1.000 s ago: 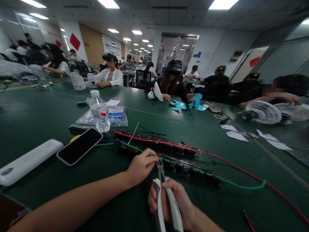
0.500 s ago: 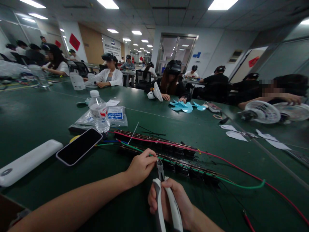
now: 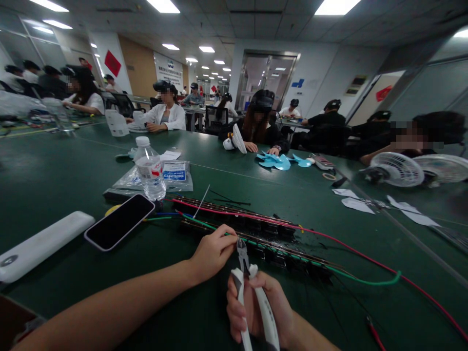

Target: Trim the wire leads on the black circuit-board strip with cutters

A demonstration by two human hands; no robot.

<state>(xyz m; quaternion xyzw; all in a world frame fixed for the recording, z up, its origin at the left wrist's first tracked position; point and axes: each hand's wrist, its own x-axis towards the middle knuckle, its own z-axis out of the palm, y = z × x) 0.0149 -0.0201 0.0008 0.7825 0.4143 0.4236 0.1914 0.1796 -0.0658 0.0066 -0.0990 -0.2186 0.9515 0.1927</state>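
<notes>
My right hand (image 3: 263, 307) is wrapped round the white-and-grey handles of a pair of diagonal cutters (image 3: 243, 252). Their jaws point away from me and end right by the fingertips of my left hand (image 3: 214, 251). Thumb and forefinger of that left hand are pinched together at the near edge of a long black strip (image 3: 288, 261) with a green wire (image 3: 204, 223) along it; what they pinch is too small to make out. Behind lies a second black strip (image 3: 256, 225) with a red wire (image 3: 329, 237). A thin pale cable tie (image 3: 202, 201) sticks up from the nearer strip.
To the left lie a phone (image 3: 120, 222) and a long white case (image 3: 46, 246). A water bottle (image 3: 149, 170) stands by a plastic bag (image 3: 179, 175). Across the table are blue fan blades (image 3: 276, 161), white fan heads (image 3: 398, 169) and co-workers. Black offcuts lie near the strips.
The cutters' handles have spread wider apart in my right hand, and its fingers have loosened. My left hand keeps its place by the strip.
</notes>
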